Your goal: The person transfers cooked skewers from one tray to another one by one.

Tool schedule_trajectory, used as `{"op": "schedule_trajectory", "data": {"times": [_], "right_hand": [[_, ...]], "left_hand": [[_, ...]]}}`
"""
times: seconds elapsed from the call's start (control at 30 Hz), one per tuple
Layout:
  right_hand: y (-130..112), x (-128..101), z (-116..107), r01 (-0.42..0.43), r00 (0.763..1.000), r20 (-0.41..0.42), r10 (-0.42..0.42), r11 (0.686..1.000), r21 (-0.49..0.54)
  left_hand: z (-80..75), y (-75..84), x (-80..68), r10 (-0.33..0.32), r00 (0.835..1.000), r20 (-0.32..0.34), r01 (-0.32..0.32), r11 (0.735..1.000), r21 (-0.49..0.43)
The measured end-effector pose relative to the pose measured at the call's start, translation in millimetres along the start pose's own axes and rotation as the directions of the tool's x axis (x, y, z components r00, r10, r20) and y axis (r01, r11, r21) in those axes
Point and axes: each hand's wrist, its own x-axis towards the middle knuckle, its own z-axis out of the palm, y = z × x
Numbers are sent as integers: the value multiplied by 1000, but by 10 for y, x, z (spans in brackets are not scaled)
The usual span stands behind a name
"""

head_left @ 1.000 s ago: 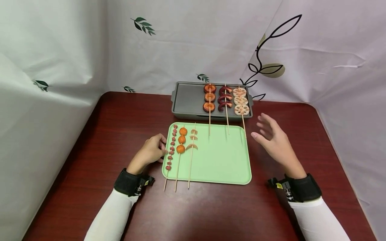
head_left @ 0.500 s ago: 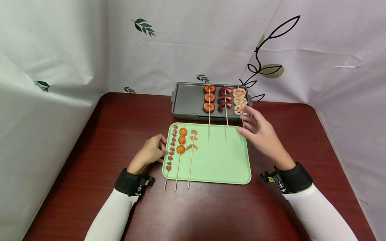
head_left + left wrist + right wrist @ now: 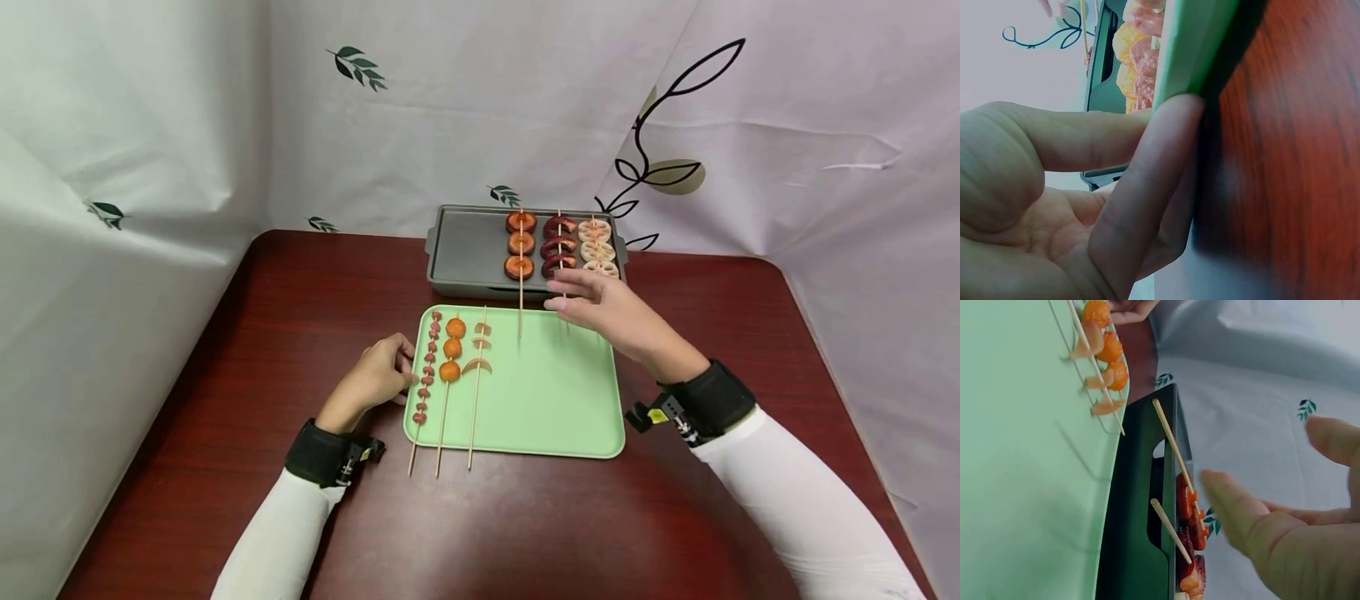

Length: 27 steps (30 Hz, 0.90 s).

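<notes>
Head view shows a person seated at a dark red table (image 3: 225, 333) with a green tray (image 3: 555, 408) in front and a grey grill pan (image 3: 465, 246) just beyond it. The right hand (image 3: 607, 312) hovers over the far right part of the tray, palm down, fingers stretched out and relaxed, grasping nothing; its fingertips (image 3: 558, 292) lie near the stick ends of the skewers that reach from the pan over the tray's far edge. Three skewers lie in the right half of the pan: a skewer of orange-brown rounds (image 3: 520, 246) on the left, a dark red skewer (image 3: 559, 246) in the middle, just ahead of the fingers, and a lotus-root skewer (image 3: 597, 250) on the right, partly behind the hand. Right wrist view confirms the spread fingers (image 3: 1235, 515) hanging clear above the stick ends, touching none of them. The left hand (image 3: 375, 375) rests on the table at the tray's left edge, fingers curled; in the left wrist view a fingertip (image 3: 1166, 134) presses against the green rim while the hand encloses nothing. On the left part of the tray lie three more skewers side by side: small red pieces (image 3: 426, 367), orange balls (image 3: 451, 350) and pale crescent slices (image 3: 480, 350), their sticks overhanging the near edge.
</notes>
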Motion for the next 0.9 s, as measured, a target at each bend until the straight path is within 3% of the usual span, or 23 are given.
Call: {"op": "schedule_trajectory", "data": {"times": [0.23,0.5,0.7,0.9], "right_hand": [[-81,189,35,-144,984,106,141,989,17],[-96,335,99,-198,972,130,197,980,-7],[-121,401,171,-159,979,98,178,971,-179],[-157,510,252,-121,991,0,133,897,-425]], "left_hand": [[-4,0,6,-3,1000,15,3,1000,8],[-7,6,-11,2,1000,15,-2,1000,10],[-8,-8,-15,6,1000,10,-6,1000,8],[-5,2,-10,12,1000,2,-12,1000,9]]}}
